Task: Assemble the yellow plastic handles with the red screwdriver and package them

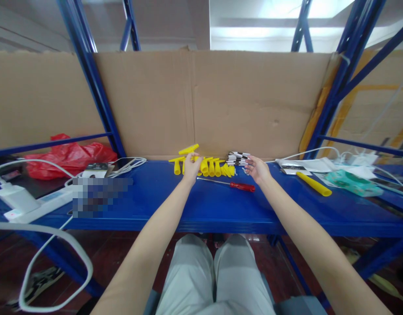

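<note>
My left hand (192, 168) is closed round a yellow plastic piece, whose tilted crossbar (188, 149) seems to rise above my fingers; they hide the rest. On both sides of it stands a row of yellow plastic tubes (212, 168) with flat tops. My right hand (258, 169) has its fingers loosely apart beside a stack of black-and-white striped pieces (237, 158). Small metal bits, perhaps screws (244, 169), lie by those fingertips. Between my forearms rests a screwdriver (242, 187) with a red handle, its shaft pointing left.
Cardboard (254, 100) closes off the back of the blue shelf (221, 210). At left are a red plastic bag (70, 157), a white power strip (47, 203) and cables. A yellow tapered tube (313, 183) and a green plastic packet (354, 183) lie at right.
</note>
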